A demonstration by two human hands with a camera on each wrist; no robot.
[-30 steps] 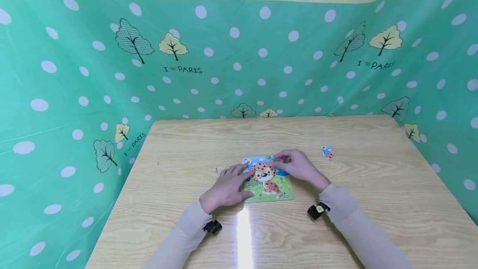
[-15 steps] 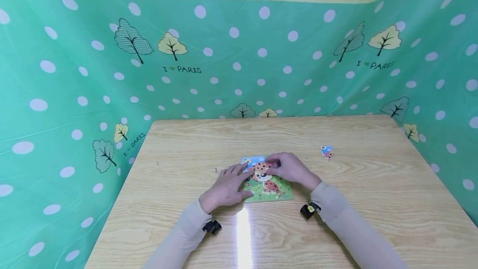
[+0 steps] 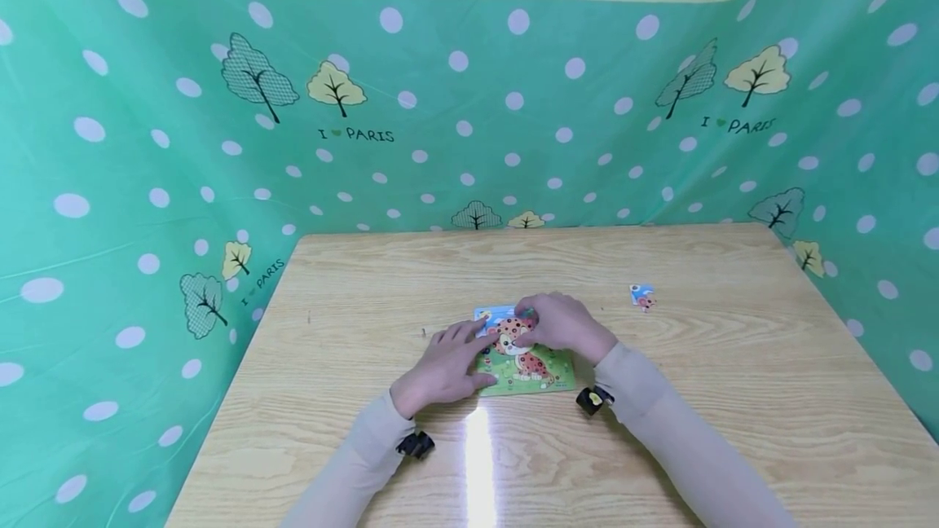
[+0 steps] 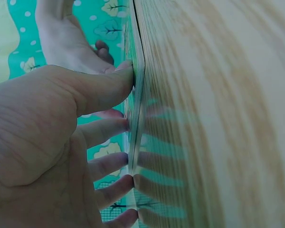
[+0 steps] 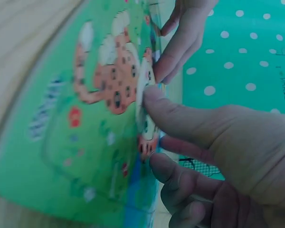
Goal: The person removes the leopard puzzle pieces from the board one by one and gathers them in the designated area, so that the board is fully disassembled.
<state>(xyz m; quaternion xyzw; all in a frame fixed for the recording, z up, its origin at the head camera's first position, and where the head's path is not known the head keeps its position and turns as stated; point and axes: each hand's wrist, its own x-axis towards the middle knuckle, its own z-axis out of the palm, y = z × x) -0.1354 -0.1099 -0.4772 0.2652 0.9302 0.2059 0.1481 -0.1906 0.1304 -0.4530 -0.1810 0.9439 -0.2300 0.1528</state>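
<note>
A square jigsaw puzzle (image 3: 546,377) with a spotted leopard cub on green grass under a blue sky lies flat on the table. My left hand (image 3: 443,369) rests on its left side, fingers spread and fairly straight, thumb near the lower left corner. In the left wrist view the thumb and fingertips meet the board's thin edge. My right hand (image 3: 563,323) is over the upper part, thumb and fingers curled about a puzzle piece (image 5: 147,137) at the cub's face. The thumb presses the white muzzle area in the right wrist view. The hand hides the upper right of the picture.
A blue and pink puzzle piece cluster (image 3: 641,297) lies on the wooden table (image 3: 352,283) to the right of the board. A polka-dot green cloth (image 3: 411,129) hangs around the back and sides. A bright light reflection crosses the table near the front.
My right hand has moved left from the puzzle's upper right corner to the cub's face. The left hand has stayed in place on the board.
</note>
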